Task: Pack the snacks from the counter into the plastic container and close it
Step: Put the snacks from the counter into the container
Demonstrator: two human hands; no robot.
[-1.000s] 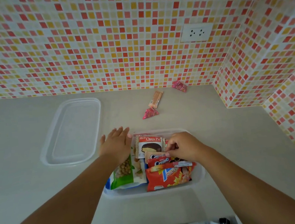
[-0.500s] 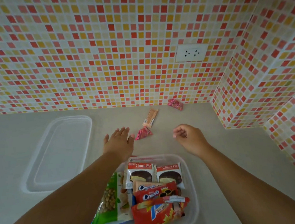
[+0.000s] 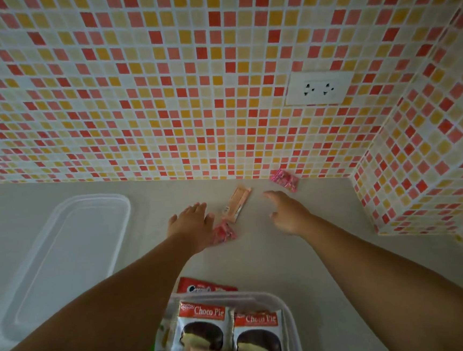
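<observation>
Two packs [image 3: 203, 329] read "Choco Pie" in the container [image 3: 289, 318]; left hand [image 3: 191, 225] and right hand [image 3: 288, 215] fingers spread, empty.

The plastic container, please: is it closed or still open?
Open. The plastic container has no cover, and its lid lies apart on the counter to its left.

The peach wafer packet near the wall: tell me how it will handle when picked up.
The peach wafer packet looks slim and flat, so probably light. Its glossy wrapper may slip or crinkle between fingers. Lying flat on the counter, it shouldn't roll; the contents could be brittle.
</observation>
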